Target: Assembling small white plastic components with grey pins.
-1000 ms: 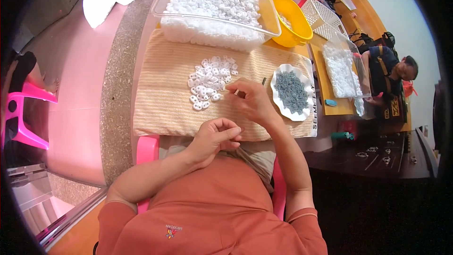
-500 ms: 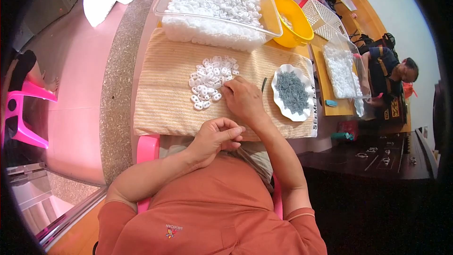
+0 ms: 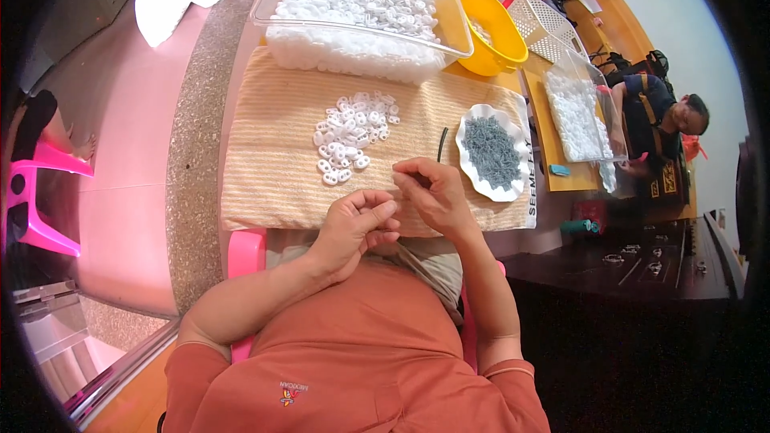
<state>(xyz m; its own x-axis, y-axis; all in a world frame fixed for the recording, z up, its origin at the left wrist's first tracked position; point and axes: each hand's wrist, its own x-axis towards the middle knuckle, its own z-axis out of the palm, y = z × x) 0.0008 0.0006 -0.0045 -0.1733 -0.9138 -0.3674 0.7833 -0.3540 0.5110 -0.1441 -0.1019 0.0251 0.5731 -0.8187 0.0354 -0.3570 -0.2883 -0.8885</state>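
Left hand: the left hand (image 3: 357,220) is curled, fingertips pinched together at the near edge of the towel; what is pinched is too small to be made out.
Right hand: the right hand (image 3: 429,192) is closed narrowly, thumb against forefinger, just beside the left; whether anything is held cannot be told.
White pieces: a loose heap of small white plastic pieces (image 3: 351,135), rounded and glossy, each seemingly holed, is seen on the towel just beyond the hands.
Towel: a ribbed beige towel (image 3: 273,152), soft and striped, is spread over the table.
Dish: a scalloped white dish (image 3: 472,162) filled with thin grey metal bits (image 3: 492,151) lies right of the heap.
Tub: a clear plastic tub (image 3: 361,8) of more white pieces stands behind the towel.
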